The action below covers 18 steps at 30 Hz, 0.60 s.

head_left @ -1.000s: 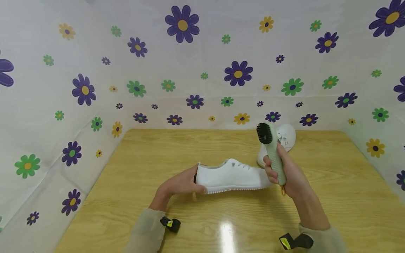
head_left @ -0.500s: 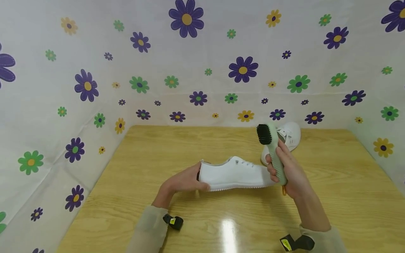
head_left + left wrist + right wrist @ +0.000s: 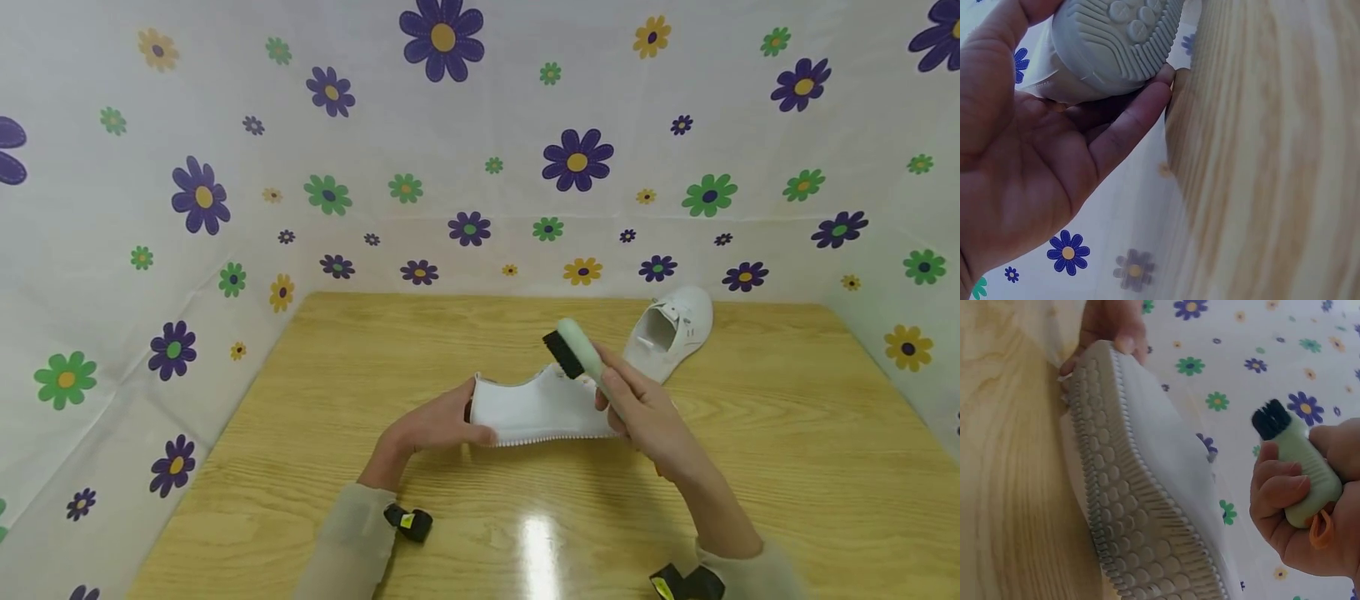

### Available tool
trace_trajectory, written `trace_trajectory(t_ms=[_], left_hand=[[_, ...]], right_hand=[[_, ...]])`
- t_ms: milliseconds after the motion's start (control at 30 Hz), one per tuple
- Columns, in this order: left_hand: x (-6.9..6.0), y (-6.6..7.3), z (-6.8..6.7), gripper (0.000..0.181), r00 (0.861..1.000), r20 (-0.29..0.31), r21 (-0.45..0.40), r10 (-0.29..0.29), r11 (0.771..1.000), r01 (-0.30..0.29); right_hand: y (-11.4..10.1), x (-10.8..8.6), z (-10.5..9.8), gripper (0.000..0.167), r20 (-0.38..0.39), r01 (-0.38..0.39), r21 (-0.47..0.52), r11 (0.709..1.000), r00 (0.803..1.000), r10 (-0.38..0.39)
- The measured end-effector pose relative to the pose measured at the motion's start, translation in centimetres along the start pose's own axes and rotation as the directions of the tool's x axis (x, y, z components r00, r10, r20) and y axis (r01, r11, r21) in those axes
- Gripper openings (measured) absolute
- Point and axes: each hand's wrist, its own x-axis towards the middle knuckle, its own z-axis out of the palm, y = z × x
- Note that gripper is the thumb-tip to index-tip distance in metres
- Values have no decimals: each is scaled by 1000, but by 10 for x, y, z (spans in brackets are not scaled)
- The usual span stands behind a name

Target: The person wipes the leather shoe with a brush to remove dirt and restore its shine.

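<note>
- White sneaker (image 3: 532, 412), between desk (image 3: 360, 350) side edges, is clamped at heel by left hand (image 3: 435, 422) fingers.
- Brush (image 3: 581, 343) is gripped by right hand (image 3: 651, 418) fingers, bristles (image 3: 1270, 420) clear; brushing progress cannot be judged.
- Second sneaker (image 3: 688, 327), near far right corner, is unheld.

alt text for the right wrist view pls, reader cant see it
A right hand grips a pale green brush with black bristles and an orange loop, apart from a white shoe whose knobbly sole faces the camera. A left hand holds the shoe's heel; a wooden table lies at left, a flowered backdrop at right.
</note>
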Motion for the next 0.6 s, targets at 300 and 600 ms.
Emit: trace_trajectory(t_ms=[300, 600], left_hand=[[2, -1, -1, 66, 1000, 10, -10, 3, 1000, -3], [2, -1, 0, 66, 999, 15, -46, 42, 998, -41]], right_hand=[[8, -2, 37, 46, 56, 25, -292, 956, 998, -9], [19, -5, 63, 45, 91, 220, -664, 715, 972, -215]])
